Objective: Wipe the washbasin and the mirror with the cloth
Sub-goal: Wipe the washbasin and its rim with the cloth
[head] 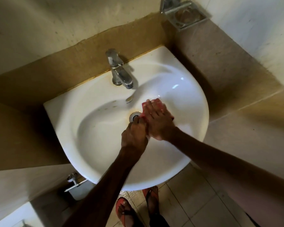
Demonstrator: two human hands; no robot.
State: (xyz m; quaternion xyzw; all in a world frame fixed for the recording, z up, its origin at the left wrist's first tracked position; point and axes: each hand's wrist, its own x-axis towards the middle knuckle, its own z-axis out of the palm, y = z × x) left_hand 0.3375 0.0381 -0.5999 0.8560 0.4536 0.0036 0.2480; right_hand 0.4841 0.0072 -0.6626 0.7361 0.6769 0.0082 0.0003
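Note:
The white washbasin [92, 136] fills the middle of the view, with its round metal drain [133, 115] near the centre. Both hands are inside the bowl beside the drain. My right hand [157, 120] lies flat with fingers spread on a pink-red cloth [161, 104], pressing it onto the bowl's right side. My left hand [135, 135] is closed around the cloth's near end, just below the drain. Most of the cloth is hidden under the hands. No mirror is in view.
A dull chrome tap [119, 71] stands at the basin's back rim. A metal soap dish [185, 15] is fixed to the wall at top right. Tiled walls close in behind and at the right. Below are a pipe valve [73, 179] and my sandalled feet [126, 212].

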